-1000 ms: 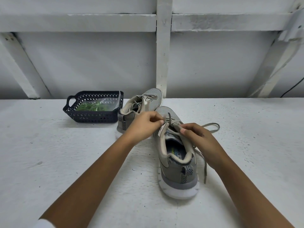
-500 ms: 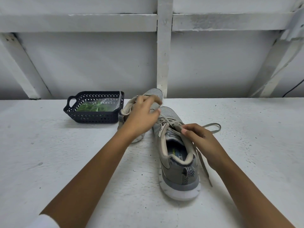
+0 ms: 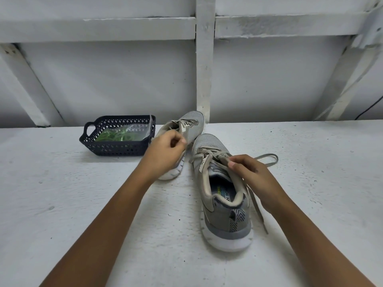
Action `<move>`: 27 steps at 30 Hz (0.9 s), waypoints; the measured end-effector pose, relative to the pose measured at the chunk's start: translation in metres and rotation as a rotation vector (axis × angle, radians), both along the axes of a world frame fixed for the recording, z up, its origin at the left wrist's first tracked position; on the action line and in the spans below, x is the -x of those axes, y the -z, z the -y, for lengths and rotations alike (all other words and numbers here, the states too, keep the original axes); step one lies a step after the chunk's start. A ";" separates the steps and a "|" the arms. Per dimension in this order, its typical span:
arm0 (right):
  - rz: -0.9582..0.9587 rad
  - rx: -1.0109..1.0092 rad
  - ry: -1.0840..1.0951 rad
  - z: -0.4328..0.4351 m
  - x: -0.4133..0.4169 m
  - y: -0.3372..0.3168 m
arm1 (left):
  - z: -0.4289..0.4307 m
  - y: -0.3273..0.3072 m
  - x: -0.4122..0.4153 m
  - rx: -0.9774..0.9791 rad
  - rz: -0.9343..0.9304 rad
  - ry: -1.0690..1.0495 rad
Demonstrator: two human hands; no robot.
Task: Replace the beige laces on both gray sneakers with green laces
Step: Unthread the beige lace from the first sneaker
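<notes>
Rough white table (image 3: 62, 204), white-beamed wall (image 3: 124, 75).
Right hand (image 3: 255, 175), 3 o'clock, pinches beige lace (image 3: 208, 151); left hand (image 3: 165, 152), 11 o'clock, curled, grip unclear.

The bench (image 3: 62, 193) under my arms is painted white, matt and gritty, with specks and small pits. The near sneaker (image 3: 228, 222) has a fine grey knit mesh toe, smooth beige trim round the collar, a cloth lining and a matt white sole. The far sneaker (image 3: 193, 126) shows the same mesh. The beige lace (image 3: 267, 161) pinched in my right hand (image 3: 252, 175) is flat, dull woven cloth. Near the bench's far edge, the basket (image 3: 116, 149) is dark perforated plastic with a faint sheen. The green laces (image 3: 112, 137) in it lie in a glossy clear plastic bag (image 3: 145, 129). The wall beams (image 3: 205, 59) look like wood under chalky, patchy white paint.
</notes>
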State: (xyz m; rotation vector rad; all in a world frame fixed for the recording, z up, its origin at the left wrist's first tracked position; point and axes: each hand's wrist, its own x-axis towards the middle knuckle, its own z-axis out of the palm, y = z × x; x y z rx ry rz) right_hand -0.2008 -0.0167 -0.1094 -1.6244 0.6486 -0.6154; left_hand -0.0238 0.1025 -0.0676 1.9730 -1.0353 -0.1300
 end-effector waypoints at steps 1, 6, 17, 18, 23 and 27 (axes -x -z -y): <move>-0.001 0.001 0.002 0.000 0.000 0.000 | 0.000 0.000 0.001 -0.023 0.023 0.053; 0.009 -0.003 0.005 0.000 0.000 0.000 | 0.010 0.016 0.012 -0.251 0.151 0.241; 0.008 -0.010 -0.003 0.001 -0.001 0.001 | 0.006 -0.003 0.020 0.367 -0.830 0.002; 0.010 -0.013 -0.002 0.001 0.000 0.001 | 0.007 -0.003 0.021 0.324 -0.814 0.004; 0.015 -0.010 -0.013 0.001 0.000 0.001 | 0.005 -0.001 0.020 0.044 -0.310 0.134; 0.018 -0.017 -0.016 0.002 0.000 0.002 | 0.008 0.006 0.021 -0.182 0.014 0.107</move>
